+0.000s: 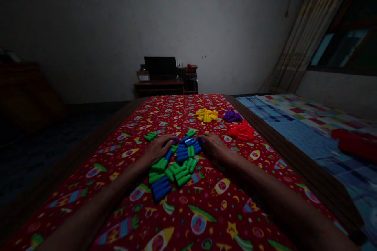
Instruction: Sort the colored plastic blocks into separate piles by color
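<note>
A mixed pile of green plastic pieces (183, 177) and blue plastic pieces (161, 189), ridged like short joined tubes, lies in the middle of the patterned red cloth (176, 223). At the pile's left side, my left hand (159, 148) is closed, with a purple piece (176, 140) at its fingertips. Across from it, my right hand (215, 146) curls at the pile's right edge, and another bit of purple (201, 140) shows at its fingers. Both hands partly cover what they hold. A few green pieces (150, 136) lie just beyond my left hand.
Farther back on the right are separate heaps of yellow pieces (207, 115), purple pieces (232, 116) and red pieces (241, 131). A bed with checked covers (282, 125) adjoins the table's right side. A desk with a dark monitor (160, 68) stands against the wall.
</note>
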